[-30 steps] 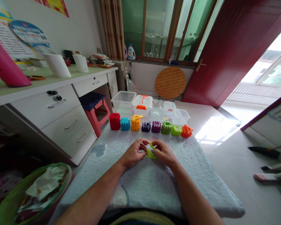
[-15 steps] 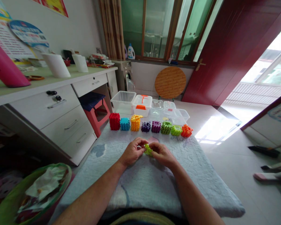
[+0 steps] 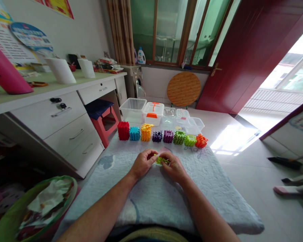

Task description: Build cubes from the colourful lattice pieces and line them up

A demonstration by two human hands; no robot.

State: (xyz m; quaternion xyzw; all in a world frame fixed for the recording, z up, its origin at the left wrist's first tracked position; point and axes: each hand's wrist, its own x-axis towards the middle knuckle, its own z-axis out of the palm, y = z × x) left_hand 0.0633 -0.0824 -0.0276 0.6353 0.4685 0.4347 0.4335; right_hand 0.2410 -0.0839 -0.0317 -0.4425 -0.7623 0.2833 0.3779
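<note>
Between my two hands, over the middle of the cloth-covered table, is a small yellow-green interlocking puzzle piece. My left hand pinches its left end between thumb and fingers. My right hand grips its right side, with fingers covering part of it. Beyond my hands stands a row of notched blocks: a red one, a blue one, a yellow one with a raised top piece, a dark purple one, a purple one, a green one, a light green one and an orange one.
Behind the blocks stand an open clear bin, a lidded box with orange clips and several smaller clear containers. A pink stool and a white desk are on the left, with a green waste basket nearer me.
The yellow-green piece has turned from a tilted to a flatter, more sideways position between my fingers. Both hands have shifted only slightly; the row of blocks is unchanged.
</note>
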